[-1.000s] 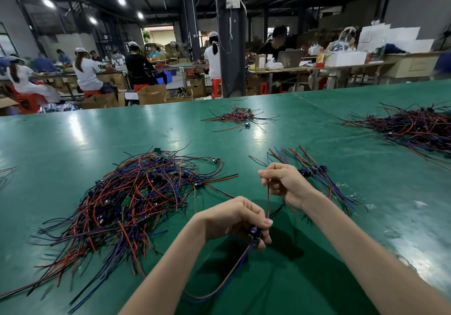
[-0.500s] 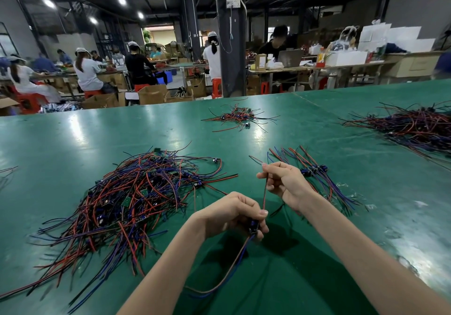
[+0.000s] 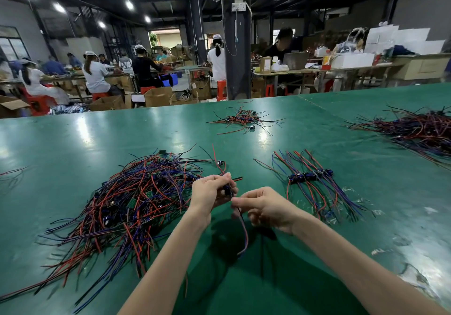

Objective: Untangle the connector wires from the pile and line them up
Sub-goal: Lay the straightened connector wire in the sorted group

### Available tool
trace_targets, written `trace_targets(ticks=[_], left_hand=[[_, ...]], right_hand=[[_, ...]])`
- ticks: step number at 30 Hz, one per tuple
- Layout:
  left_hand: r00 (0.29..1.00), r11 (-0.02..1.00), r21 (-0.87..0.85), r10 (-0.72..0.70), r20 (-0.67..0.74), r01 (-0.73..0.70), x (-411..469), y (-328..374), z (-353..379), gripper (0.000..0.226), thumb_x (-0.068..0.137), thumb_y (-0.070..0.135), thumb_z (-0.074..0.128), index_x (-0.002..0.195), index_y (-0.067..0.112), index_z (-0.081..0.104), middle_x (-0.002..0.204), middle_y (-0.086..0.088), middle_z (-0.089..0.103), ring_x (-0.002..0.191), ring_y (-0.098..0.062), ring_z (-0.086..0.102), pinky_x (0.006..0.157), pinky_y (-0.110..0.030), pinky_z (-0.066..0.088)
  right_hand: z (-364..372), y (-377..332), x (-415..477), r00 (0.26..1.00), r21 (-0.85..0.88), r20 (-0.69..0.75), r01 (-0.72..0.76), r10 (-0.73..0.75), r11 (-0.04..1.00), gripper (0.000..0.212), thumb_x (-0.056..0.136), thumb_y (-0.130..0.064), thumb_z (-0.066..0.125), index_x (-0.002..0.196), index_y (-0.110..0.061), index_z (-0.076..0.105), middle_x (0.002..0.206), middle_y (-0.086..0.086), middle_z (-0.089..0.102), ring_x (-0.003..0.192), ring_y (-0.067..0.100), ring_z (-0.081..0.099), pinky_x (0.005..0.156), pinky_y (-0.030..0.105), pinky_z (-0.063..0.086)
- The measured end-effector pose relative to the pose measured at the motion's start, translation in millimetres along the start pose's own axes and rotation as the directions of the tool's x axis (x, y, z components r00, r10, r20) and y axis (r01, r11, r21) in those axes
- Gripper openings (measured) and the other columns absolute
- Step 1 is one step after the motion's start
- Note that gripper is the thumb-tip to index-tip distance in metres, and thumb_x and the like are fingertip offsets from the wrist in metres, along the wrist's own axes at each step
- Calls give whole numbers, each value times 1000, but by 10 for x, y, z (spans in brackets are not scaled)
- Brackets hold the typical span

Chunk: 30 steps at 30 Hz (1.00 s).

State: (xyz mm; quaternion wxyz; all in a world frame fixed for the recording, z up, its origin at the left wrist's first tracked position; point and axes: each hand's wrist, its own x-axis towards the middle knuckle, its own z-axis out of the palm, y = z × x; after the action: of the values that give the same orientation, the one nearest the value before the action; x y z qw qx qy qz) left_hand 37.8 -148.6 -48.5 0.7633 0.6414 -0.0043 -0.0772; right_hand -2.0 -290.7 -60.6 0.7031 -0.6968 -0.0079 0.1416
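Note:
A big tangled pile of red, blue and black connector wires [image 3: 129,200] lies on the green table [image 3: 73,143] to the left. To the right, a short row of lined-up wires [image 3: 310,178] lies with their dark connectors side by side. Between them, above the table, my left hand [image 3: 210,192] pinches the dark connector of one connector wire [image 3: 242,229]. My right hand [image 3: 266,206] pinches the same wire just below the connector. The wire's free end hangs down in a curve toward me.
A small wire pile [image 3: 244,120] lies at the far middle of the table and a larger wire heap [image 3: 415,131] at the far right. Scraps of clear plastic [image 3: 351,192] lie near the row. Beyond the far edge, people work at benches among cardboard boxes.
Both hands have risen and come together. My right hand slid down the wire from the far end to just under the connector, and the wire now dangles below both hands.

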Motion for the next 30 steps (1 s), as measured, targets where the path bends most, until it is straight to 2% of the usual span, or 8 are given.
trace_targets(ticks=[4, 7, 10, 13, 16, 21, 25, 30], left_hand=[[1000, 1000, -16, 19, 2, -19, 0, -30, 8, 22, 86, 13, 67, 68, 1, 65, 61, -12, 66, 49, -18, 60, 50, -24, 53], [999, 1000, -19, 24, 28, -24, 6, -36, 4, 22, 87, 17, 66, 72, 1, 67, 65, -11, 67, 52, -18, 62, 51, -24, 53], [991, 1000, -19, -9, 137, 12, 19, -23, 15, 16, 87, 23, 65, 84, 7, 68, 78, -5, 69, 67, -18, 64, 61, -27, 55], [970, 997, 50, -75, 232, 65, 16, -37, 30, 7, 88, 17, 64, 88, 10, 63, 79, -2, 68, 62, -12, 60, 68, -27, 51], [965, 990, 119, -98, 242, 71, 1, -71, 35, 10, 88, 10, 64, 79, 8, 60, 66, -3, 63, 55, -9, 59, 64, -23, 53], [977, 996, 84, -20, 214, 2, 7, -99, 25, 9, 86, 7, 66, 78, 3, 65, 63, -6, 64, 52, -12, 58, 54, -21, 52], [982, 998, 64, 9, 187, -21, 32, -120, 17, 13, 86, 12, 66, 77, 2, 66, 62, -4, 66, 53, -13, 59, 53, -23, 53], [985, 1000, 22, -17, 173, 13, 34, -150, 47, 19, 88, 17, 64, 73, 5, 67, 60, -3, 66, 48, -11, 59, 47, -21, 50]], right_hand=[[81, 70, 26, 999, 49, -15, 45, -45, 998, 20, 85, -3, 64, 66, -9, 64, 64, 11, 66, 34, 6, 35, 36, 16, 27], [82, 69, 28, 997, 80, -46, 59, -55, 995, 20, 85, -1, 62, 67, -9, 63, 63, 10, 66, 32, 6, 34, 35, 14, 26], [69, 55, 31, 991, 85, -116, 78, -68, 993, 16, 86, -1, 61, 72, -9, 63, 61, 6, 66, 33, 5, 36, 35, 13, 25], [49, 40, 34, 981, 97, -167, 117, -99, 988, 18, 86, 0, 61, 71, -9, 64, 62, 7, 65, 33, 5, 38, 33, 13, 28], [41, 31, 30, 977, 103, -184, 125, -105, 987, 18, 87, 2, 59, 74, -8, 65, 64, 9, 61, 34, 3, 40, 34, 13, 30], [49, 34, 23, 983, 98, -151, 118, -102, 988, 12, 90, 0, 56, 83, -4, 64, 62, 6, 64, 35, 3, 41, 35, 14, 31], [45, 36, 26, 978, -18, -141, 153, -154, 988, 6, 90, -2, 58, 91, -1, 64, 67, 8, 63, 35, 3, 40, 36, 13, 29], [40, 44, 42, 969, -102, -150, 185, -199, 977, 19, 89, 0, 60, 102, 13, 63, 64, 5, 63, 36, 2, 40, 40, 14, 32]])
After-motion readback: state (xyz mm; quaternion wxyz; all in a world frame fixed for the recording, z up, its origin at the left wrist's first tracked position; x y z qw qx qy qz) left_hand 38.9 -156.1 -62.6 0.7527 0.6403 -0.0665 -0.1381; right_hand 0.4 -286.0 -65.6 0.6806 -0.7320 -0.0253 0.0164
